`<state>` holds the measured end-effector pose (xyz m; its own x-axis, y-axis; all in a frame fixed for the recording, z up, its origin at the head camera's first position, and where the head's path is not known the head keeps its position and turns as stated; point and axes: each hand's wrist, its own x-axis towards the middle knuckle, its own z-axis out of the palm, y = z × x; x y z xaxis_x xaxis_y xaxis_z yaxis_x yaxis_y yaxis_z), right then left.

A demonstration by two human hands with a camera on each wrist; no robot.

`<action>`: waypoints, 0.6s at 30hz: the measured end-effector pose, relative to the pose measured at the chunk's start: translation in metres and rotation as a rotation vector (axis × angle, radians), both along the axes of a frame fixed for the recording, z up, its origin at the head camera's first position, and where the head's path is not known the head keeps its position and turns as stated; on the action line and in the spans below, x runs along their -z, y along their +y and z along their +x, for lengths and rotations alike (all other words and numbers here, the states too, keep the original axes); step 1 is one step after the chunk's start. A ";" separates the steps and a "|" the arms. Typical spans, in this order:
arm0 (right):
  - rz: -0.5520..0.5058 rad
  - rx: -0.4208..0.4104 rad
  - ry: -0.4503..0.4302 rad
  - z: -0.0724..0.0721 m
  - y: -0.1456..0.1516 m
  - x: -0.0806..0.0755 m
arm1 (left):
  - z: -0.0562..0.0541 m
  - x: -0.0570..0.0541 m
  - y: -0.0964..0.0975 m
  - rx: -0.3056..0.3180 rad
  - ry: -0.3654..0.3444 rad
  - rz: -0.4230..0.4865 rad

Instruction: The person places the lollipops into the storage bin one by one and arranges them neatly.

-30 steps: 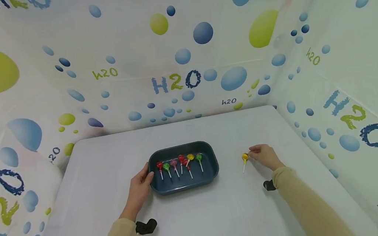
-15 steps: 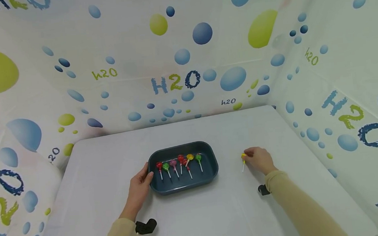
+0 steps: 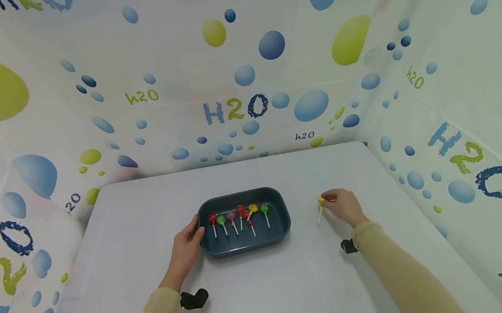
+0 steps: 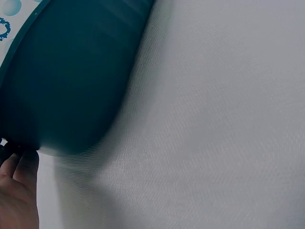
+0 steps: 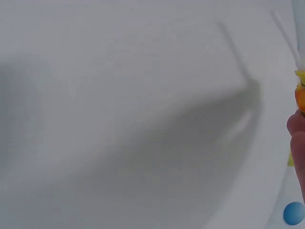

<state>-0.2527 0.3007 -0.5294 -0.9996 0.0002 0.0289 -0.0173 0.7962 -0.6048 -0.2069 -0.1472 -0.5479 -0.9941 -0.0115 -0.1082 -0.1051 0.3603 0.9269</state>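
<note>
A dark blue-green tray (image 3: 246, 246) stands on the white table with several lollipops in it: red, green, pink and yellow, such as the green lollipop (image 3: 264, 208) at its right. My left hand (image 3: 185, 250) grips the tray's left end, thumb at the rim; in the left wrist view its fingers (image 4: 26, 167) meet the tray's corner. Right of the tray, my right hand (image 3: 343, 207) pinches a yellow lollipop (image 3: 320, 201) by its candy end, the white stick pointing down toward me. In the right wrist view the orange-yellow candy (image 5: 300, 98) is partly cut off, apart from its shadow.
The white table (image 3: 284, 291) extends around the tray on all sides. A printed white curtain (image 3: 171, 45) with blue and green spots hangs behind and at both sides. Black wrist cameras, like the one on the left wrist (image 3: 194, 299), sit beside each sleeve.
My right hand has moved left onto the yellow lollipop, taken hold of its candy end and raised it slightly. The left hand and tray have stayed in place.
</note>
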 end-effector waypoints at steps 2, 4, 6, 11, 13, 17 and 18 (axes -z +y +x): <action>-0.009 -0.010 0.001 -0.003 -0.005 -0.008 | 0.000 0.000 0.000 0.002 0.002 -0.004; -0.013 -0.022 0.000 -0.006 -0.011 -0.016 | 0.000 0.000 -0.001 0.006 0.002 -0.005; -0.020 -0.036 -0.001 -0.008 -0.018 -0.025 | -0.001 0.000 -0.001 0.010 0.004 -0.003; -0.030 -0.087 0.020 -0.012 -0.041 -0.044 | -0.001 0.000 -0.002 0.012 0.000 0.007; -0.038 -0.108 0.024 -0.014 -0.051 -0.051 | 0.000 0.000 -0.002 0.012 -0.004 0.013; -0.046 -0.151 0.005 -0.019 -0.072 -0.059 | 0.001 -0.001 -0.002 0.012 -0.008 0.024; -0.047 -0.161 -0.006 -0.020 -0.078 -0.061 | 0.001 -0.001 -0.002 0.011 -0.009 0.025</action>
<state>-0.2728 0.2228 -0.4685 -0.9869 -0.1589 0.0264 -0.1386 0.7545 -0.6415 -0.2056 -0.1489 -0.5465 -0.9931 0.0023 -0.1170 -0.1094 0.3380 0.9348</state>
